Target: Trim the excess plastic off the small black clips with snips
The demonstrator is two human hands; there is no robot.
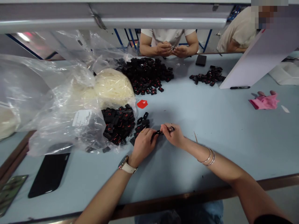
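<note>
Two hands meet at the centre of the frame, low over the pale blue table [210, 124]. The left hand [142, 144] and the right hand [174, 135] both pinch one small black part [161, 132], fingers curled tight on it from either side, so it sits bridged between the fingertips, just above the tabletop. It looks like a fitting or pressing step on that single piece; the next move probably calls for a steady squeeze with thumbs aligned. Just left of the hands lies a loose pile of black parts [119, 124], spilling from a clear plastic bag [58, 102]. At lower left rests a dark phone [49, 174]. Further up, a red tab [142, 104], then a bigger heap of black pieces [144, 74]. At the far edge, a co-worker's hands [171, 49] work close together.
</note>
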